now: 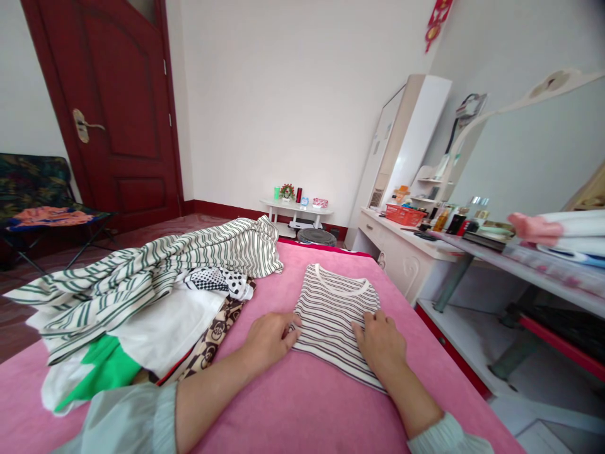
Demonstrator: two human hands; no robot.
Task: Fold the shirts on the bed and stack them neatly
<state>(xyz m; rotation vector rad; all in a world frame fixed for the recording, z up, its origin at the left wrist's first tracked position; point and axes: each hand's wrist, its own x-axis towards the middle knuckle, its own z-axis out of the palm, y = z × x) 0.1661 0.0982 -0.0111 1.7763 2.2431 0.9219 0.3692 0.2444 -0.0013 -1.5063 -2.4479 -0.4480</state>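
A striped shirt point(331, 321) with a white neckband lies flat on the pink bedspread point(278, 410), its sides folded in and its neckline at the far end. My left hand point(271, 337) is at the shirt's left edge, with thumb and curled fingers pinching the fabric there. On the right side of the shirt rests my right hand point(382, 340), palm down with its fingers apart. To the left is a loose heap of clothes, with a green-and-white striped garment point(155, 258) on top, a white garment point(172, 321) beneath it and a brown patterned cloth point(215, 334) at its side.
A white dressing table point(401, 243) with a mirror, bottles and a red basket point(405, 215) stands along the right. Nearer is a glass-topped table point(482, 249) holding stacked things. Beyond the bed is a low white stand point(293, 207). A folding chair point(42, 189) stands by the dark red door point(108, 94).
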